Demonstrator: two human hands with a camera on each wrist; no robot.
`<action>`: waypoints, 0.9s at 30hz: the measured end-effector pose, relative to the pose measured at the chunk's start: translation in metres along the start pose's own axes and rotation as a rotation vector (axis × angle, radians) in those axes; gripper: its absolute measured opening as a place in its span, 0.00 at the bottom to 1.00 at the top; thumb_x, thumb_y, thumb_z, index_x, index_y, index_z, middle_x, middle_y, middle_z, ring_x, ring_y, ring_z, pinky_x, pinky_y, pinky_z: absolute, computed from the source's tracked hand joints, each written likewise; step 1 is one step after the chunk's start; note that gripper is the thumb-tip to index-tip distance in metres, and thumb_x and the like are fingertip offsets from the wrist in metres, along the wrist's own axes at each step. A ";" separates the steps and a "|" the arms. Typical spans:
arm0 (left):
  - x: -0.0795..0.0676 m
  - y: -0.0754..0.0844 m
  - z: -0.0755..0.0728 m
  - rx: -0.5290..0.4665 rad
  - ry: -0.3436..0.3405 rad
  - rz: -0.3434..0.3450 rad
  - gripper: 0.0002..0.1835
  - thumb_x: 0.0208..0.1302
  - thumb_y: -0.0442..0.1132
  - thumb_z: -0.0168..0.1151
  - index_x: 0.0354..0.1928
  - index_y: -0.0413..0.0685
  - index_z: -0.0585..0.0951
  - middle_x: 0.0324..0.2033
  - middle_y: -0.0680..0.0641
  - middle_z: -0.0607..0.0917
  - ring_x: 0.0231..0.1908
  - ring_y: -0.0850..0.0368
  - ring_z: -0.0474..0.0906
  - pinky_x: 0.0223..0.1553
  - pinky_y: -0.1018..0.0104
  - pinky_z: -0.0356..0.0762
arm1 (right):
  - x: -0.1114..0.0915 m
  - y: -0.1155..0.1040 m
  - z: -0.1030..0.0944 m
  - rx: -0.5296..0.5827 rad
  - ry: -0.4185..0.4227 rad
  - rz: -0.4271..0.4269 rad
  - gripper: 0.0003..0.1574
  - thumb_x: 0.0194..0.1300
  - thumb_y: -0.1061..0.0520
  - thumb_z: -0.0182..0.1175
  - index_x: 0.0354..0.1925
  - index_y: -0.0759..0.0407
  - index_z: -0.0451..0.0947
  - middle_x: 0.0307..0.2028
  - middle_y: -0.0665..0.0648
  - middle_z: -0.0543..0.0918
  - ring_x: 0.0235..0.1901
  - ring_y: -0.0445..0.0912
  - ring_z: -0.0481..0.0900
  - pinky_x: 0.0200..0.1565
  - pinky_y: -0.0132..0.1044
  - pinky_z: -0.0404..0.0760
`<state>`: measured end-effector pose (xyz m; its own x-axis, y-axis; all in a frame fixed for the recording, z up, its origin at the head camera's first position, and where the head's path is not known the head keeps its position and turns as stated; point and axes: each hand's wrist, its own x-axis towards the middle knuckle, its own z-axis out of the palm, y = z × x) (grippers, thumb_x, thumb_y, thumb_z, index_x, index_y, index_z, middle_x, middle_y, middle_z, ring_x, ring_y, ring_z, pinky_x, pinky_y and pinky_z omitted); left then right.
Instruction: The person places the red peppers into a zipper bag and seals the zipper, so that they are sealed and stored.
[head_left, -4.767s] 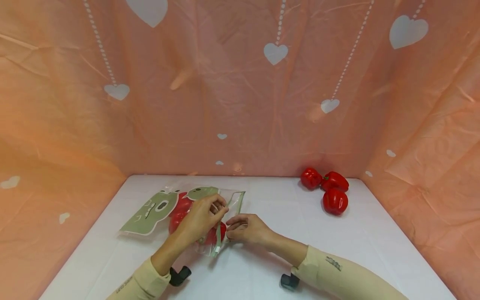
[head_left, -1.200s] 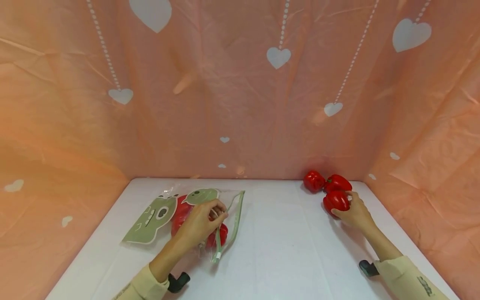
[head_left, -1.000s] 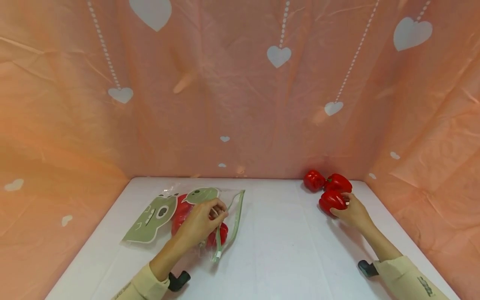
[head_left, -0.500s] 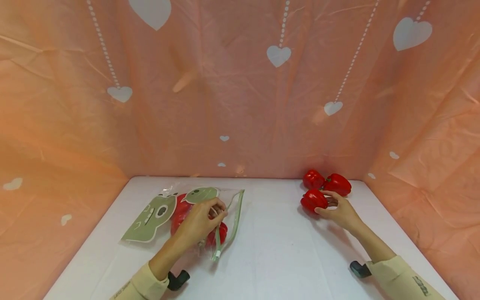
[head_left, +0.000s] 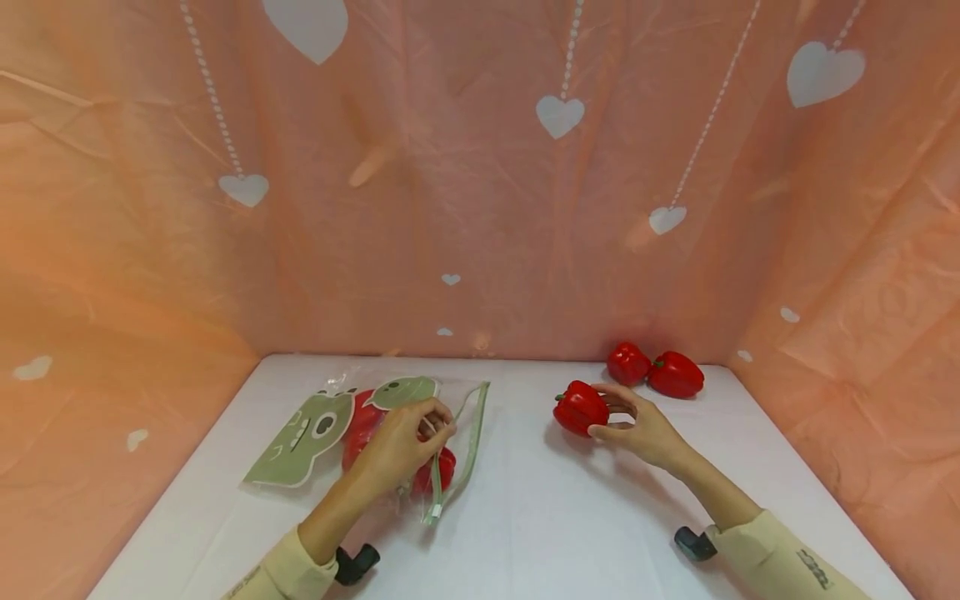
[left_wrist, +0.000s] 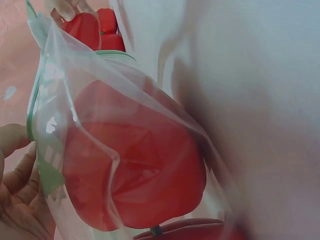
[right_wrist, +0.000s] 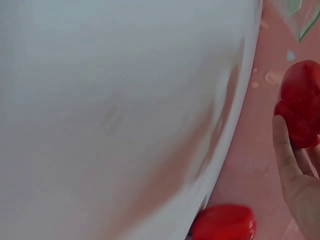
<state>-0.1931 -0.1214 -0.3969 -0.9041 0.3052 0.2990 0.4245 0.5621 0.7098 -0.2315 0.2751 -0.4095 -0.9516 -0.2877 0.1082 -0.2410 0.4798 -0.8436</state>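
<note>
My right hand [head_left: 648, 429] grips a red pepper [head_left: 581, 408] while my left hand [head_left: 401, 442] pinches a clear zip bag [head_left: 300, 437]

My hands are well apart over the white desk [head_left: 540, 517]. My left fingers are clamped on the green-edged mouth of the bag, which lies towards the desk's far left corner, its mouth gaping towards the right edge. Through the film I see bagged peppers [head_left: 444, 468], partly covered by my hand and the green cartoon print.

My right thumb and fingers hold the red pepper from its right side, right of the middle of the desk. Its stem points towards the bag; I cannot tell whether it touches the desktop. Near the far right corner lie two loose peppers, the left one [head_left: 628, 363] just beside the right one [head_left: 677, 375]. A heart-patterned cloth [head_left: 480, 208] hangs behind the far edge.
</note>
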 end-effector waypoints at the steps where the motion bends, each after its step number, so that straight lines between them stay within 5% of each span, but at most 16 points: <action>1: 0.000 0.000 0.000 0.002 0.000 0.002 0.05 0.70 0.36 0.74 0.43 0.47 0.85 0.32 0.56 0.86 0.34 0.61 0.81 0.38 0.70 0.83 | 0.000 -0.002 0.003 0.000 -0.005 -0.002 0.47 0.67 0.58 0.76 0.77 0.61 0.67 0.66 0.69 0.79 0.65 0.65 0.76 0.57 0.42 0.87; 14: -0.001 -0.001 0.000 0.007 0.003 0.015 0.05 0.70 0.36 0.74 0.43 0.47 0.85 0.31 0.56 0.85 0.33 0.62 0.81 0.37 0.70 0.83 | 0.011 -0.021 0.042 0.055 -0.076 -0.069 0.45 0.65 0.59 0.77 0.75 0.58 0.70 0.64 0.66 0.80 0.64 0.62 0.77 0.57 0.41 0.86; 27: -0.001 0.001 0.000 0.006 -0.007 -0.009 0.06 0.70 0.36 0.74 0.44 0.49 0.85 0.32 0.58 0.85 0.34 0.62 0.81 0.38 0.71 0.83 | 0.023 -0.042 0.082 0.017 -0.099 -0.093 0.41 0.64 0.57 0.78 0.72 0.61 0.74 0.60 0.66 0.83 0.48 0.53 0.87 0.51 0.43 0.89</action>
<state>-0.1922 -0.1213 -0.3964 -0.9077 0.3055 0.2875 0.4162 0.5697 0.7086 -0.2274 0.1805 -0.4153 -0.9016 -0.4110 0.1347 -0.3234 0.4337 -0.8410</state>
